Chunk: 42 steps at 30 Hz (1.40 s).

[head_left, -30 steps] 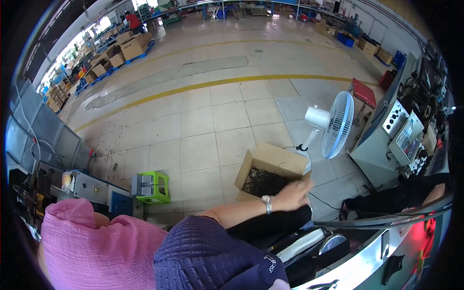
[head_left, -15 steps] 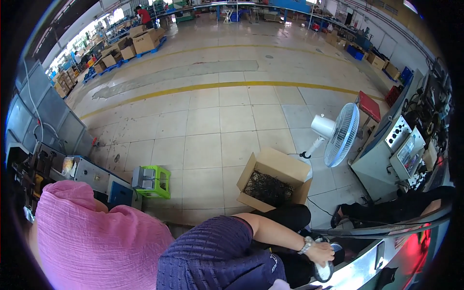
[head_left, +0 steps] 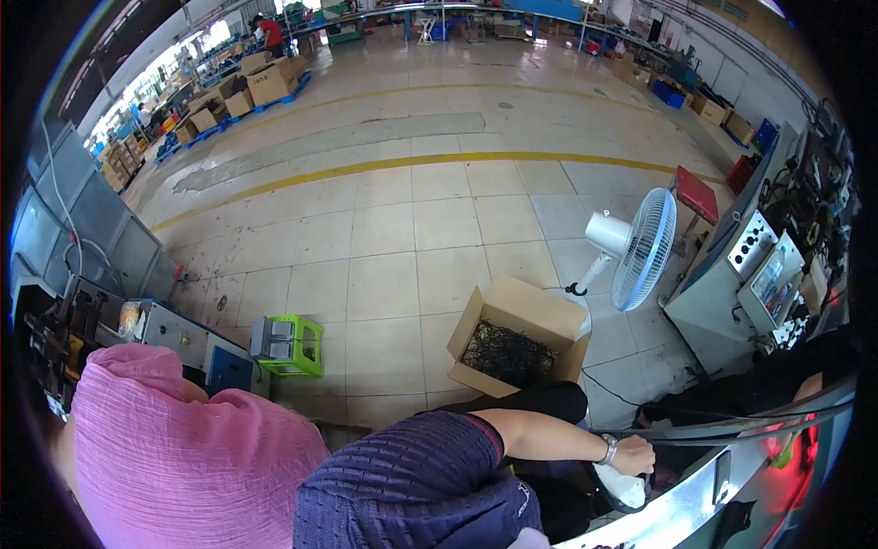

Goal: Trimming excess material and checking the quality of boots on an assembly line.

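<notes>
From a navy sleeve my left hand (head_left: 631, 456), with a silver band (head_left: 609, 449) on its wrist, reaches to the right. Its fingers curl over a white, dark-edged thing (head_left: 622, 487) that resembles a shoe; the hand partly covers it. Black-trousered legs (head_left: 558, 403) lie below and beyond this arm. A bright metal bench edge (head_left: 681, 503) runs just right of the hand. My right hand is out of view. At the lower edge lies a small pale shape (head_left: 529, 540) that I cannot make out.
An open cardboard box (head_left: 569, 304) of tangled black strands stands on the floor, near a white-blue fan (head_left: 645, 252). Left are a green stool (head_left: 309, 346) and a person in pink (head_left: 192, 448). A dark-clothed person (head_left: 750, 389) is at the right, beside thick cables (head_left: 713, 430).
My left hand has moved slightly right and up, its fingers now curled over the white thing's upper end. That thing shows more white. The dark-clothed person at the right has shifted.
</notes>
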{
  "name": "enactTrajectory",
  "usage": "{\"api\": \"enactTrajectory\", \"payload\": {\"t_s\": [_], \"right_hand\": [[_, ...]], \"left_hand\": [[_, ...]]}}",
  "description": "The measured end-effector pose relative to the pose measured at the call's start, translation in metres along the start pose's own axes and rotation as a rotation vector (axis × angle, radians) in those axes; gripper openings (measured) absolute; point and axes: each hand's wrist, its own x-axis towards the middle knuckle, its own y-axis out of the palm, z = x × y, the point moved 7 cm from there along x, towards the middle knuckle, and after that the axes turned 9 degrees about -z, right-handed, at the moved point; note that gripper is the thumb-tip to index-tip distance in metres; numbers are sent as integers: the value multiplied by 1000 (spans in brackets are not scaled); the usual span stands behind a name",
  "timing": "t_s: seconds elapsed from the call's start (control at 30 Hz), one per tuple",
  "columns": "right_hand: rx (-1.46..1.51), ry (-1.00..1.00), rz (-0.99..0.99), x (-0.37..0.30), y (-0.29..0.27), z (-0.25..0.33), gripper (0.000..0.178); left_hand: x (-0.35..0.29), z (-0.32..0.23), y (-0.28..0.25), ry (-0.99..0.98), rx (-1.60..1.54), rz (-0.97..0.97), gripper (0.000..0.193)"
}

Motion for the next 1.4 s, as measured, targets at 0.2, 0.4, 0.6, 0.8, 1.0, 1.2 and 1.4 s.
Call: {"api": "enactTrajectory", "payload": {"t_s": [0.2,0.4,0.6,0.8,1.0,1.2,1.4], "right_hand": [[60,35,-65,-54,-15,15,21],[-169,-1,94,-38,-23,53,29],[-481,-52,309,-32,5,89,39],[-764,-74,534,-33,47,101,49],[-795,-17,458,-72,73,111,62],[-900,-257,349,-84,97,102,56],[-1130,-160,484,-70,76,133,61]], "left_hand": [[3,-12,11,59,-209,143,30],[-1,-25,27,88,-88,-76,28],[14,-3,36,-57,-140,69,31],[-55,-55,-8,148,68,575,120],[-80,-41,15,97,-268,-92,81],[-65,-45,-57,40,-173,78,101],[-63,-57,-25,101,-65,139,118]]}}
